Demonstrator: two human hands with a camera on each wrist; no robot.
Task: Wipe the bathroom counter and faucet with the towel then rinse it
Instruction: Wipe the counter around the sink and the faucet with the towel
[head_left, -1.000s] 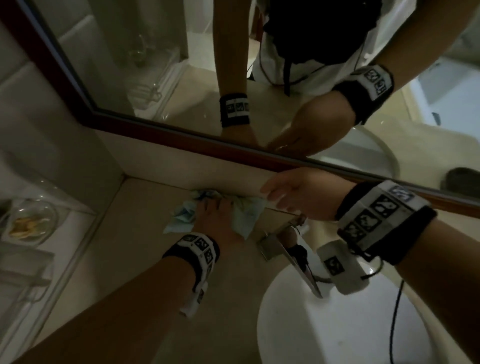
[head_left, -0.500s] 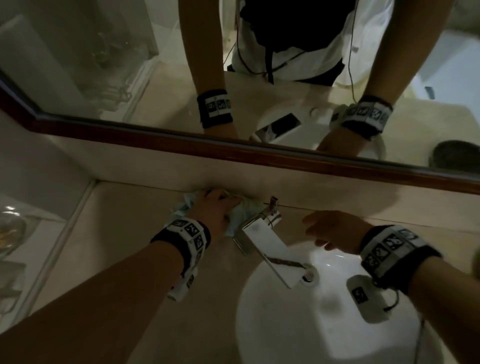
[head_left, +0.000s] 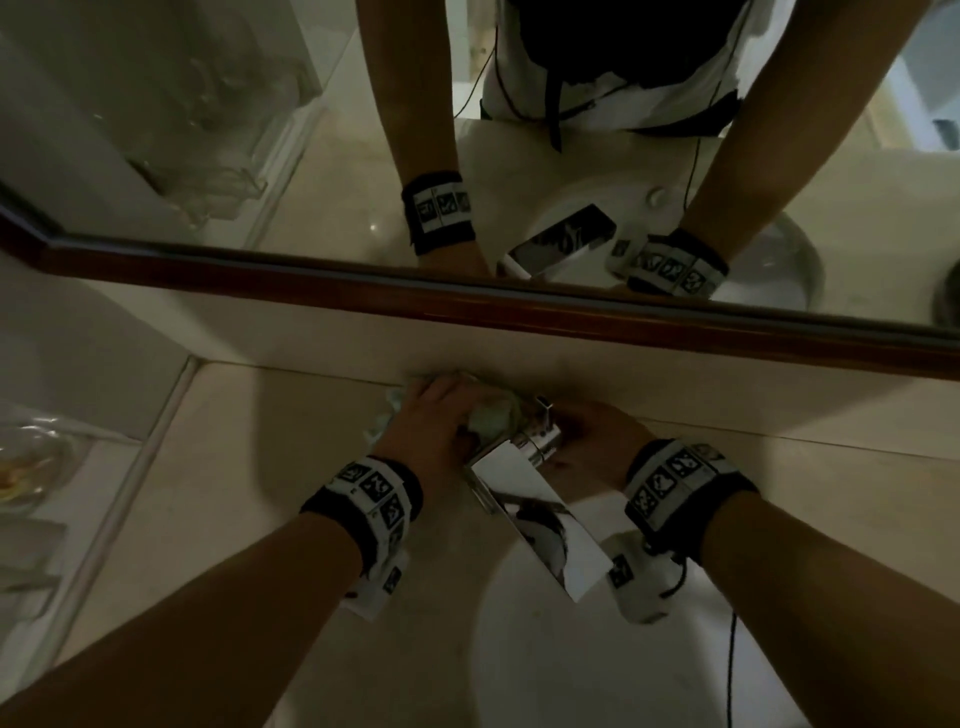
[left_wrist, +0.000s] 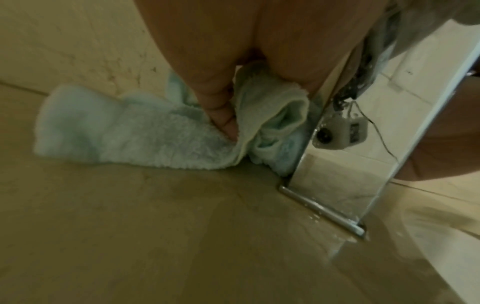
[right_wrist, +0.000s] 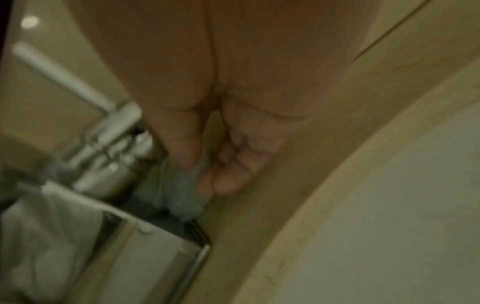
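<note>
A light blue towel (head_left: 493, 418) lies bunched on the beige counter (head_left: 249, 519), against the back wall and round the base of the chrome faucet (head_left: 535, 499). My left hand (head_left: 431, 421) grips the towel on the faucet's left side; the thumb (left_wrist: 226, 123) presses into a fold of the towel (left_wrist: 130, 139) beside the mirrored faucet body (left_wrist: 350, 164). My right hand (head_left: 592, 436) is at the faucet's right side. There it (right_wrist: 202, 174) pinches an end of the towel (right_wrist: 179, 193) between thumb and fingers, behind the faucet (right_wrist: 109, 144).
The white sink basin (head_left: 571, 665) lies under the spout, near me. A wood-framed mirror (head_left: 467, 296) runs along the wall above the counter. A glass dish (head_left: 26, 467) sits on a lower shelf at the far left.
My right hand has moved from over the basin to the faucet's right side and has taken hold of the towel's end. My left hand has pushed the towel right, against the faucet base.
</note>
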